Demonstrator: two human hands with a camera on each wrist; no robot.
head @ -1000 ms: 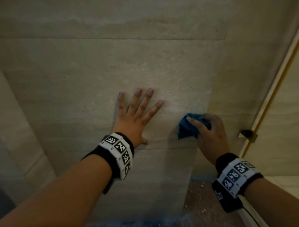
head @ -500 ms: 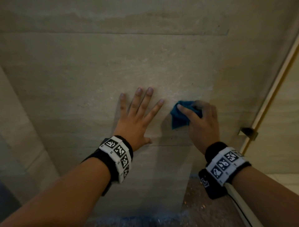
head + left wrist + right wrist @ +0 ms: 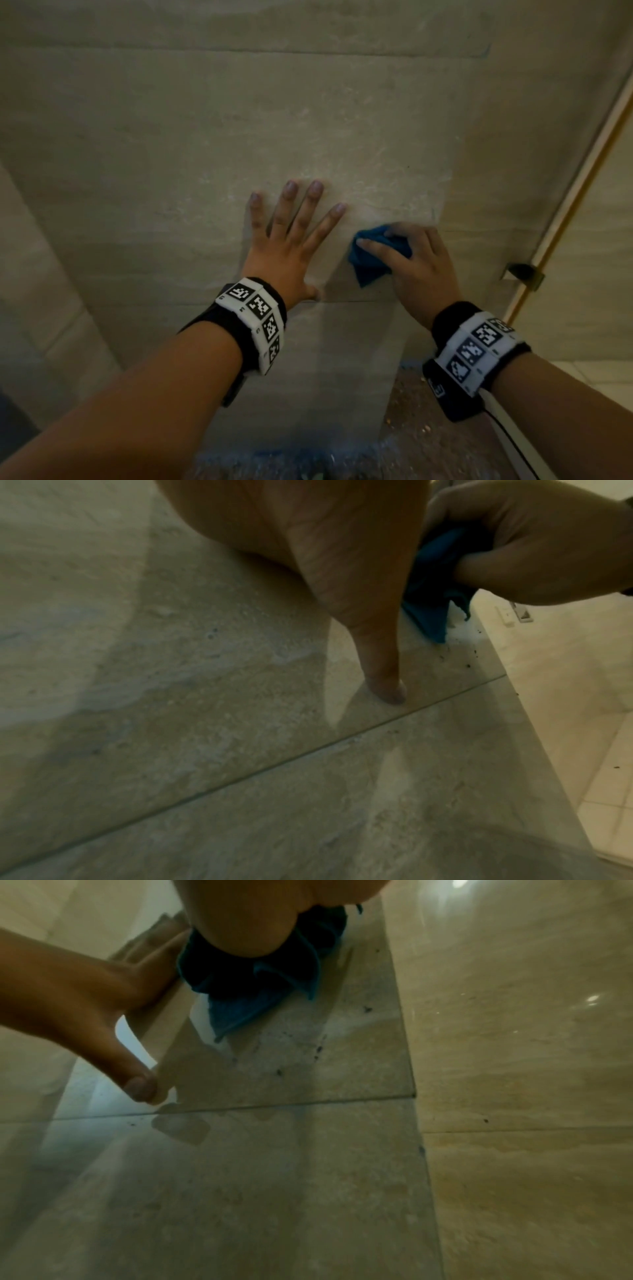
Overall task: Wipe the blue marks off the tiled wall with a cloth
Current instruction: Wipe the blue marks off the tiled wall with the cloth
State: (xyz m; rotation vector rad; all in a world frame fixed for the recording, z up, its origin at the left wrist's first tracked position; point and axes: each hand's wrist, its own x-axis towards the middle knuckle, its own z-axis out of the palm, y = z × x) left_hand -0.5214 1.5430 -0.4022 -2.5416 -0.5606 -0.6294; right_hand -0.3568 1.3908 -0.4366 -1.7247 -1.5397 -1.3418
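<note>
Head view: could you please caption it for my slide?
Left hand braced flat on tiled wall; right hand wiping with blue cloth.

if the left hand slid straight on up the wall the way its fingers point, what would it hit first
Probably nothing: the left hand lies flat on the tiled wall, with only bare tile and a grout line ahead. The cloth sits off to its right.

Dim light fell on a speckled brown floor (image 3: 428, 411), a pale door (image 3: 589, 240) and its metal hinge (image 3: 524, 274).
</note>
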